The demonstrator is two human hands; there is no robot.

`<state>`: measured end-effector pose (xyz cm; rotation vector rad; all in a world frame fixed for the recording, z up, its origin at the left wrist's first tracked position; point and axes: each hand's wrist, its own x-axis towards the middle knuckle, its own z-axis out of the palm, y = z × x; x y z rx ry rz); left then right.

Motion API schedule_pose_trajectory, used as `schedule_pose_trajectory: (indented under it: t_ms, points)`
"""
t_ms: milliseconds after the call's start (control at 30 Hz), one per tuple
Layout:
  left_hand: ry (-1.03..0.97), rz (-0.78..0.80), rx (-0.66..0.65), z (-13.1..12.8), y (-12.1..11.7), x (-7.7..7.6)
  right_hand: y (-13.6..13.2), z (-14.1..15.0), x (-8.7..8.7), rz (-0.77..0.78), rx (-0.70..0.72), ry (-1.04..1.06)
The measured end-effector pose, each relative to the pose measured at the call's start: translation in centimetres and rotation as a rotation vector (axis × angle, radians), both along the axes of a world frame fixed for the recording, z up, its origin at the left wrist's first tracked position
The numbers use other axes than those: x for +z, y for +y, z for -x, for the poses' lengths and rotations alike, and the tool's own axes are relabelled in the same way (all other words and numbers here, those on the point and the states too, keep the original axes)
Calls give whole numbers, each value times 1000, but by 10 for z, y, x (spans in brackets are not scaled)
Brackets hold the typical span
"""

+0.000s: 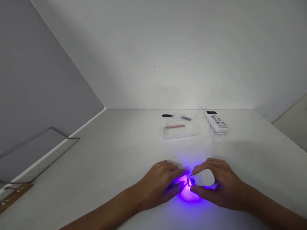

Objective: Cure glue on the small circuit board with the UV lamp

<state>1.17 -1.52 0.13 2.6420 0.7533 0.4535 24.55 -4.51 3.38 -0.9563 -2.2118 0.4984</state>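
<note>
My right hand [220, 183] is closed around a small white UV lamp [203, 177], with thumb and index finger near its lit end. Violet light spills from the lamp onto the white table below and onto my fingertips. Just to the left, my left hand [161, 182] has its thumb and index finger drawn together in the glow. What they pinch, if anything, is lost in the glare. The fingertips of both hands almost meet at the lamp's lit end.
Toward the back of the table [107, 153] lie a pink pen-like stick [175, 126] on a clear sheet, a black-handled tool [167, 115] and a white device [217, 123] with a label and thin cable. A bent metal wire frame [57, 157] stands at left.
</note>
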Motion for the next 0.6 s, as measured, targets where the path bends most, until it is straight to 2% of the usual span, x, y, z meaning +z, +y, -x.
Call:
schedule_pose_trajectory:
  t_ms: [600]
  points:
    - [-7,-18,-1,0,0,1,0,0,0,-18,5,-1]
